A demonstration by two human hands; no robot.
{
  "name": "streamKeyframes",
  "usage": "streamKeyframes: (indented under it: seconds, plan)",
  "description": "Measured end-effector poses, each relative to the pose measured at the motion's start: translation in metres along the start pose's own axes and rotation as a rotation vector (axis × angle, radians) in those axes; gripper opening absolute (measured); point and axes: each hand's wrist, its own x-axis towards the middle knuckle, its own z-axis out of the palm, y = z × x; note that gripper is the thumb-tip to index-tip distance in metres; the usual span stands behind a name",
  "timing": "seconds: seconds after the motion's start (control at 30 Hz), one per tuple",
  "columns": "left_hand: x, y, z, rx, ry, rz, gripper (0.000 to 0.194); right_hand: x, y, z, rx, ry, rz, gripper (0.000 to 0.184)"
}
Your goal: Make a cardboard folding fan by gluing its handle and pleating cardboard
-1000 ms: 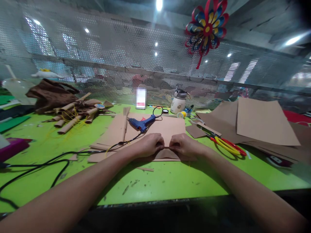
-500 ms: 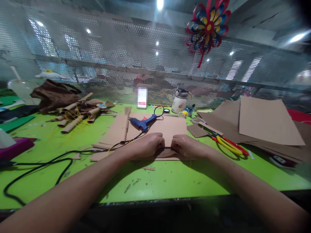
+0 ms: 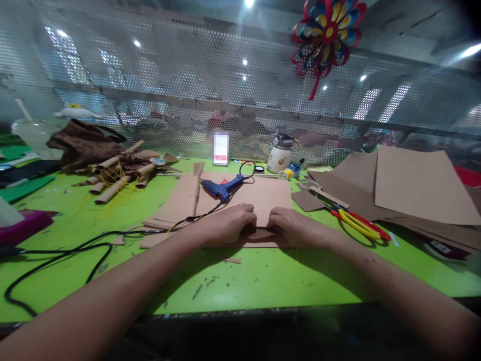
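Note:
Over the near edge of the stacked brown paper (image 3: 268, 198), both hands are closed with fingertips facing each other. My left hand (image 3: 235, 221) and my right hand (image 3: 292, 225) pinch a narrow brown paper roll (image 3: 262, 228), which shows as a thin dark edge in the gap between them. Most of it is hidden by the fingers. Just beyond my left hand, a blue glue gun (image 3: 223, 188) lies on the paper, its cord passing by my left wrist. Left of it rests a paper tube with a fringed end (image 3: 195, 193).
To the right lie scissors with red and yellow handles (image 3: 358, 224) and large brown sheets (image 3: 424, 188). At the left are tied paper rolls (image 3: 116, 190) and a black cord (image 3: 71, 250). A bottle (image 3: 280, 155) and a lit phone (image 3: 221, 149) stand at the back.
My right hand has shifted slightly right, and the gap between my hands looks a little wider. The camera view has tilted slightly. The glue gun and other things stay in place.

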Motion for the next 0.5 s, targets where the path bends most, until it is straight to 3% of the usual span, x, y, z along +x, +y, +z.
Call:
streamKeyframes:
  seconds: [0.5]
  plan:
    - [0.0,-0.004,0.004,0.039,0.006,0.057,0.006,-0.012,0.001,0.007,-0.062,0.005,-0.018,0.014]
